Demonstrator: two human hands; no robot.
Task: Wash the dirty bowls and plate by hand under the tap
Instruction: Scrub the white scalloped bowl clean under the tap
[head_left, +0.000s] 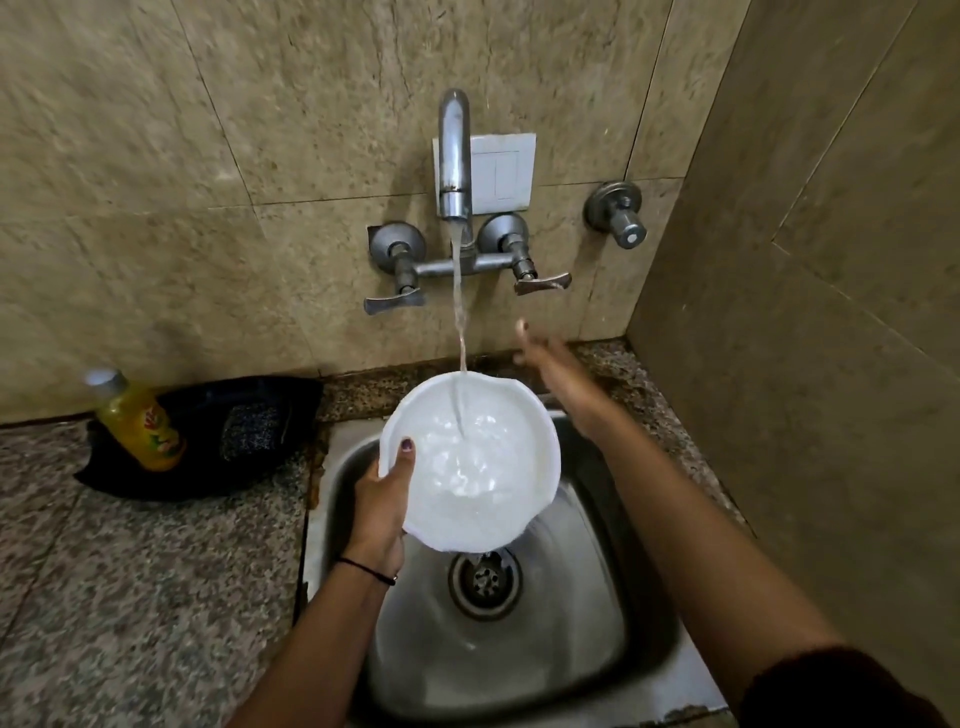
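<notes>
A white bowl (470, 462) is held over the steel sink (613, 597), tilted a little, with water from the tap (454, 156) running into it and spilling over its near right edge. My left hand (382, 506) grips the bowl's left rim, thumb inside. My right hand (558, 376) is raised beyond the bowl's right side, below the right tap handle (543, 283), fingers spread, holding nothing. No other bowls or plate are in view.
A yellow dish-soap bottle (137, 421) lies on a black tray (208, 447) with a scrub pad (254, 431) on the granite counter (130, 597) at left. A left tap handle (395, 301), a separate wall valve (621, 215) and the sink drain (485, 577) are visible.
</notes>
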